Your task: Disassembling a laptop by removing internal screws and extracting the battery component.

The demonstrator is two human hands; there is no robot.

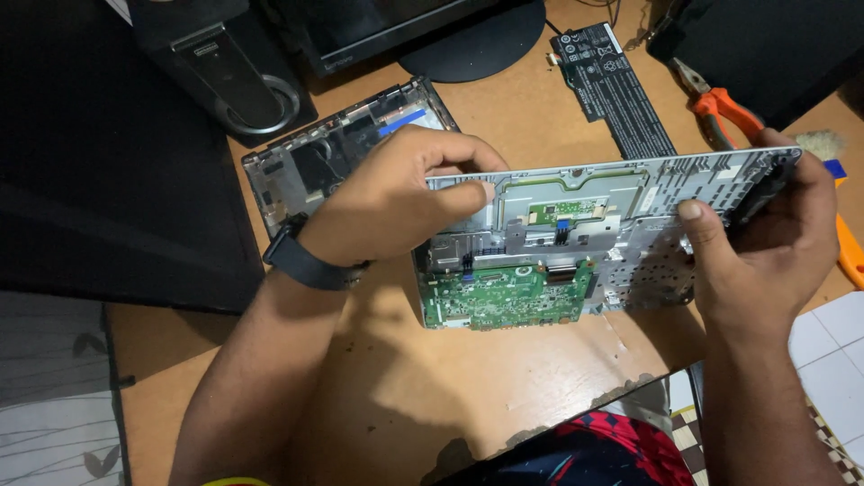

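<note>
Both hands are clamped on a stripped laptop chassis [612, 234], held up off the counter [504, 378] with its insides facing the camera. The left hand [396, 198] grips the left end, fingers curled over the top edge and thumb pressed flat on the silver metal. There's a dark watch [301, 256] on that wrist. The right hand [765, 234] pinches the right end, thumb on the inner face, fingers wrapped round the back near the black corner.

In the chassis, a green circuit board [504, 297] sits along the lower left edge, and there's a smaller green board [562, 211] on the touchpad plate in the middle, with a short black cable coming off it.

Behind the left hand, a dark bottom cover [315, 162] lies open-side up on the counter. Further back sits a flat black battery pack [616, 85], and next to it orange-handled pliers [720, 108], partly hidden behind the chassis. A round black monitor stand [477, 40] is at the top, and a black speaker-looking thing [225, 63] sits top left.
</note>
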